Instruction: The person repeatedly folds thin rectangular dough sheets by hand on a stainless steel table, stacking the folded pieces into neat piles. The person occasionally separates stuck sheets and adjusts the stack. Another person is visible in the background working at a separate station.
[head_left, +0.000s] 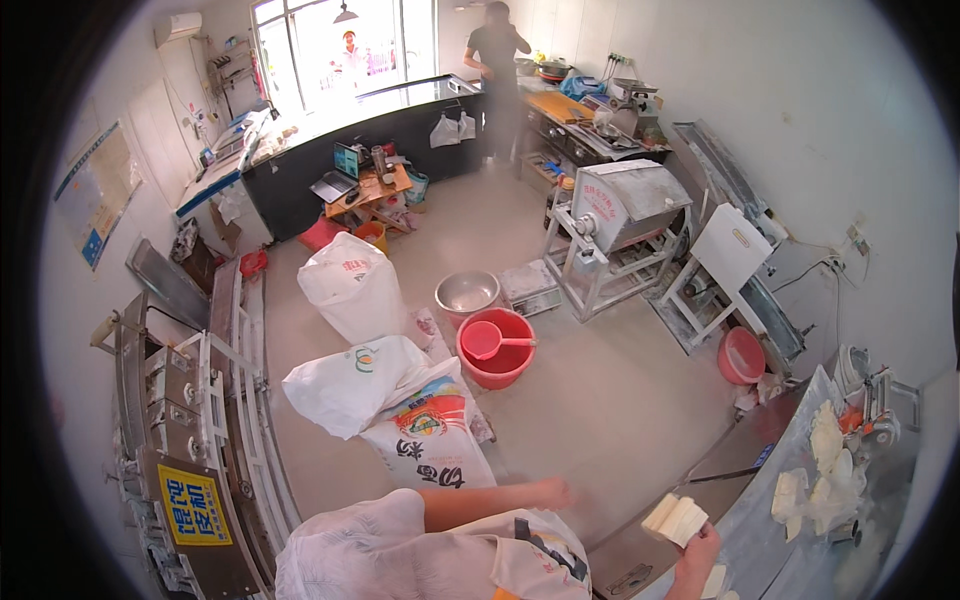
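Observation:
My right hand (697, 553), at the lower right, is closed on a stack of pale dough pieces (675, 519), possibly folded noodles or wrappers. The stack is held beside the edge of a grey metal-topped counter (780, 536). My left hand (553, 493) reaches across above my pale printed apron (540, 551); it is blurred, and nothing can be made out in it. On the counter, more pale dough pieces (789, 496) lie beside clear plastic and an uneven heap of dough (827, 442). Another pale piece (714, 581) lies close to my right wrist.
White sacks (352, 289) and a printed flour sack (435, 450) stand on the floor. A red bucket (496, 371) holds a dipper. Beyond are a metal basin (466, 291), a floor scale (531, 285) and a dough mixer (622, 210). Machines line the left wall. A person (496, 67) stands near the window.

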